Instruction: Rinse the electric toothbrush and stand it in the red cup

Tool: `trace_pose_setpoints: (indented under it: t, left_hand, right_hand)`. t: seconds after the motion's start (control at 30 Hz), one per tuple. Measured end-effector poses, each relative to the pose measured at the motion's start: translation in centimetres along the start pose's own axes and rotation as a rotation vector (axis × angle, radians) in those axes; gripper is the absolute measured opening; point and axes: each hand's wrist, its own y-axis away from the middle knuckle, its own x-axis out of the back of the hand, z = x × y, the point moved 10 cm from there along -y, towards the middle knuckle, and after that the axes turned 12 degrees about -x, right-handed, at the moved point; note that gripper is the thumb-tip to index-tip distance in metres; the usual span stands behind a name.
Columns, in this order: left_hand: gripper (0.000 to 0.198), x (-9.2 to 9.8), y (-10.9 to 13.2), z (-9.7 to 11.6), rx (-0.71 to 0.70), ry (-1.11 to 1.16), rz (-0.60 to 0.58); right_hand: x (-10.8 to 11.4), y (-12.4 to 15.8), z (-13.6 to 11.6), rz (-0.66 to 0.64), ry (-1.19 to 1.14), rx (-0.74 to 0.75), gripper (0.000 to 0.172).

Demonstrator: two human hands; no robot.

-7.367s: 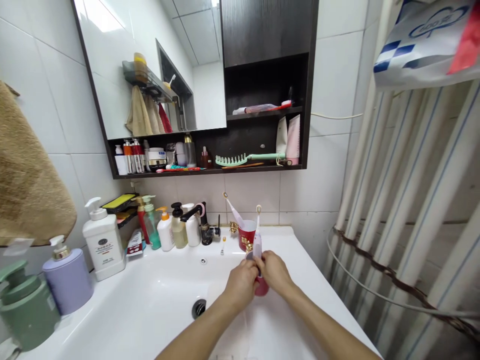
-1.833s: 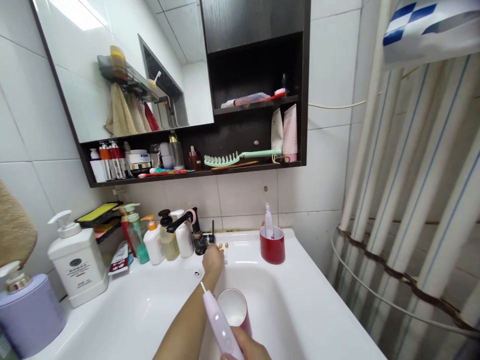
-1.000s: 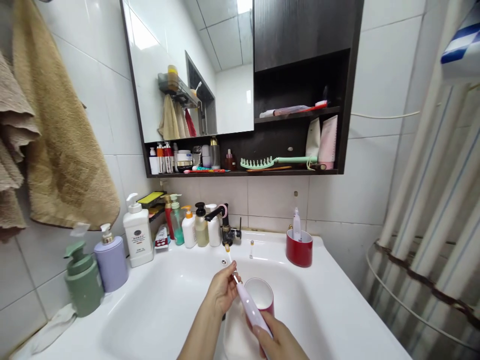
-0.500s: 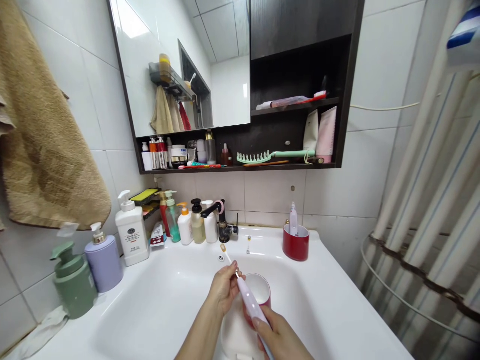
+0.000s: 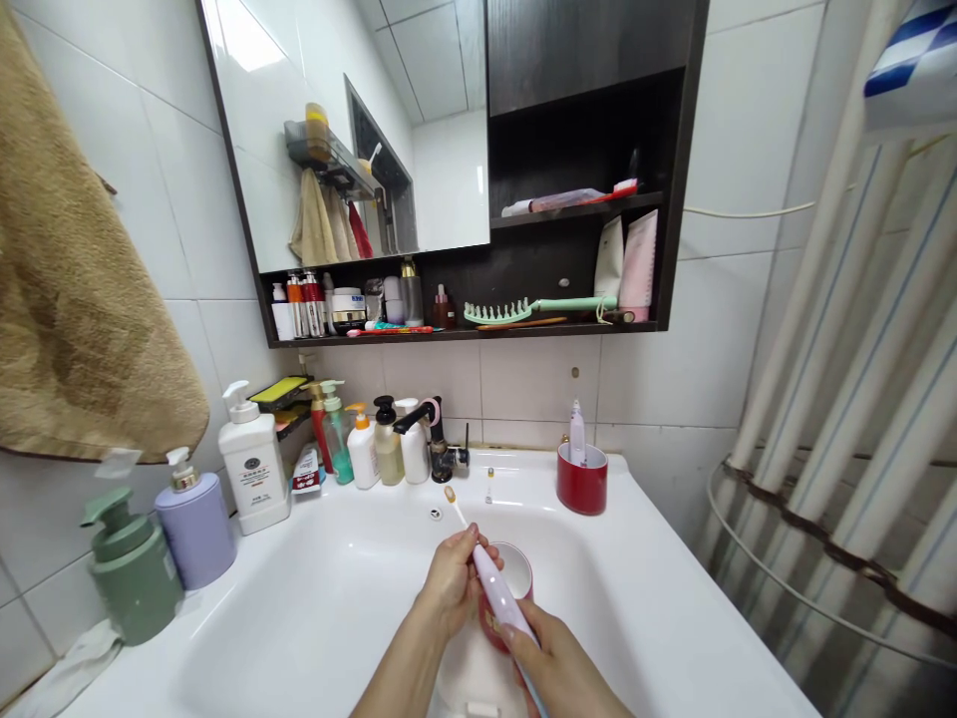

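Observation:
Held out over the sink is a pale pink electric toothbrush [image 5: 496, 586], slanting up and to the left, its white brush head [image 5: 450, 495] pointing toward the tap. The fingers of my left hand [image 5: 451, 578] are closed around the neck, where the brush head meets the handle. My right hand [image 5: 553, 653] wraps the lower handle, thumb on top. Behind the toothbrush stands a red cup [image 5: 515, 570] with a white inside, partly covered by my hands. It is in the white basin [image 5: 314, 608], by a pale dish-like item [image 5: 468, 678] under my wrists.
Several pump bottles [image 5: 389, 444] line the back left rim beside the black tap [image 5: 441, 449]. Another red cup [image 5: 583, 481], holding a pale pink device [image 5: 577, 436], stands at the back right. Above hangs a dark mirror cabinet [image 5: 583, 105]. A brown towel [image 5: 82, 279] hangs left; pipes [image 5: 837, 399] stand right.
The view has shifted slightly, so the surroundings sit a little further left. My left fingers now sit closer against the handle's top end; both hands keep their hold.

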Motion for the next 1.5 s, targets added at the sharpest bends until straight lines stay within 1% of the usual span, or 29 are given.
trace_pose_setpoints:
  t: [0.07,0.27,0.4,0.43,0.57,0.6,0.73,0.77,0.87,0.9,0.93,1.03,1.07,1.2,1.3,1.37,1.43,1.5]
  left_hand:
    - [0.017,-0.1,0.1,0.1,-0.006,0.006,0.002]
    - [0.019,-0.3,0.1,0.2,-0.048,0.034,0.015]
    - [0.02,-1.0,0.2,0.4,-0.069,0.034,-0.023]
    - [0.02,-1.2,0.3,0.4,-0.068,0.041,-0.036]
    - [0.018,-1.4,0.4,0.3,-0.029,0.089,-0.054]
    - [0.017,-1.4,0.4,0.3,-0.019,0.099,-0.053]
    - [0.017,-1.5,0.5,0.5,-0.023,0.105,-0.061]
    - [0.017,-1.5,0.5,0.6,-0.022,0.107,-0.066]
    - [0.016,-1.7,0.5,0.5,-0.006,0.127,-0.084]
    - [0.016,-1.7,0.5,0.5,-0.002,0.134,-0.088]
    - [0.016,-1.7,0.4,0.4,-0.001,0.139,-0.09]
    - [0.015,-1.6,0.4,0.3,0.0,0.15,-0.091]
    - [0.015,-1.6,0.4,0.2,0.004,0.157,-0.093]
    - [0.016,-1.9,0.5,0.4,-0.004,0.177,-0.105]
    - [0.019,-1.6,0.4,1.2,-0.073,0.089,-0.098]
    - [0.02,-1.0,0.1,1.9,-0.143,-0.035,-0.072]
    - [0.019,-0.1,-0.1,2.8,-0.228,-0.204,-0.039]
    - [0.012,0.3,0.1,3.6,-0.326,-0.417,-0.041]
  right_hand:
    - [-0.3,-0.3,0.4,-0.03,0.001,-0.017,0.03]
    - [-0.6,-0.6,0.8,-0.032,-0.062,-0.018,0.041]
    - [0.0,-0.4,0.5,0.036,-0.047,0.015,0.04]
    - [0.0,-0.4,0.4,0.029,-0.059,0.019,0.041]
    - [-1.3,-0.4,0.3,-0.131,-0.203,0.006,0.045]
    - [-1.4,-0.3,0.3,-0.149,-0.224,-0.003,0.045]
    - [-1.1,-0.1,0.1,-0.126,-0.216,-0.005,0.042]
    - [-1.3,0.0,0.0,-0.154,-0.236,-0.004,0.041]
    - [-2.4,0.4,0.0,-0.297,-0.348,-0.041,0.039]
    - [-2.5,0.4,0.0,-0.317,-0.363,-0.049,0.039]
    - [-2.4,0.4,-0.1,-0.308,-0.357,-0.046,0.04]
    - [-1.7,0.3,-0.3,-0.219,-0.288,-0.009,0.041]
    - [-1.7,0.3,-0.3,-0.213,-0.291,-0.012,0.041]
    - [-2.5,0.8,-0.1,-0.27,-0.41,-0.066,0.032]
    - [-2.2,0.9,-0.7,-0.219,-0.398,-0.049,0.031]
    - [-0.8,0.8,-2.2,-0.117,-0.374,0.029,0.03]
    - [1.6,0.6,-4.3,0.049,-0.334,0.139,0.027]
    - [3.9,0.1,-6.3,0.22,-0.252,0.23,0.024]
